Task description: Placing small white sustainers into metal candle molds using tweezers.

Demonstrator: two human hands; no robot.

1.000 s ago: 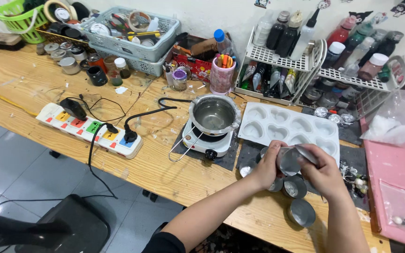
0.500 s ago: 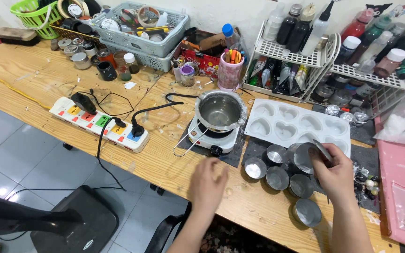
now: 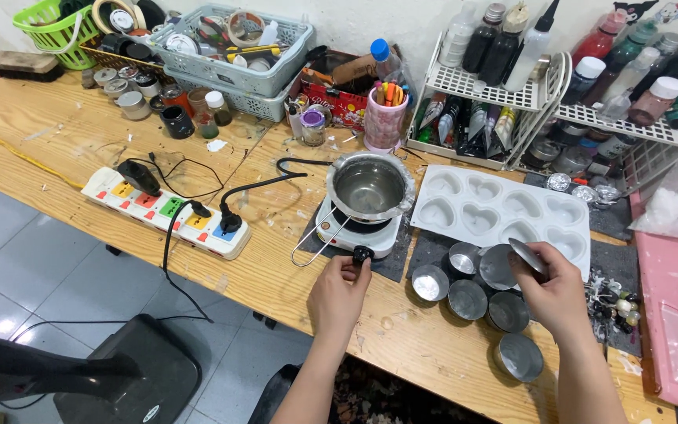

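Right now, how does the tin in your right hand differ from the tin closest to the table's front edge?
The held tin is tilted, lifted by the right hand above the cluster of tins; the front tin sits upright on the table, apart from the others. The right hand also holds a flat lid against the held tin; the front tin is open, untouched. Both are small, round, silver and look empty. The left hand touches the hotplate knob.

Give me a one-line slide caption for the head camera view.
Left hand pinches the black knob of a small white hot plate bearing a steel pot; right hand holds a round metal tin.
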